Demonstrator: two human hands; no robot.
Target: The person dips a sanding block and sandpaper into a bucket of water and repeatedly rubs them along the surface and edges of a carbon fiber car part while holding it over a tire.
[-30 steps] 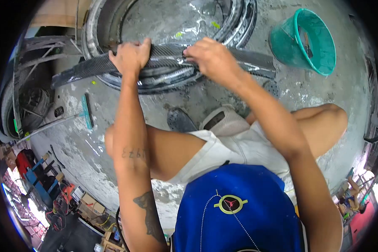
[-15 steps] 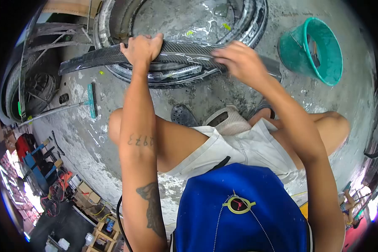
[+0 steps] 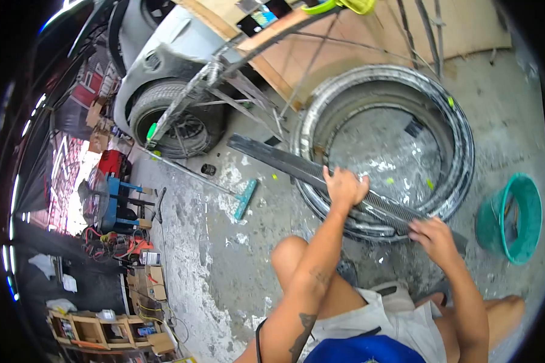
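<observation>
A long, dark carbon-fibre strip (image 3: 381, 204) lies slantwise across stacked tyres (image 3: 460, 139), its far-left end jutting past the rim of the top one. My left hand (image 3: 345, 189) is closed over the strip near its middle, thumb stuck out to the right. Nearer the strip's right end, my right hand (image 3: 436, 243) presses bent fingers down on its surface. Those fingers are partly blurred, and whatever may be under them is hidden. Right of the tyres stands a green bucket (image 3: 493, 221) with some items inside that I cannot make out.
A teal-headed floor brush (image 3: 245, 199) lies left of my knee. A metal-legged stand (image 3: 242, 91) rises behind the strip's left end, in front of a car wheel (image 3: 178, 118). Cardboard boxes (image 3: 155, 283), cables and wooden shelving (image 3: 97, 330) line the left side.
My view has swung left and upward, bringing the car and stand into sight. Both hands remain on the strip, which still lies over the tyres.
</observation>
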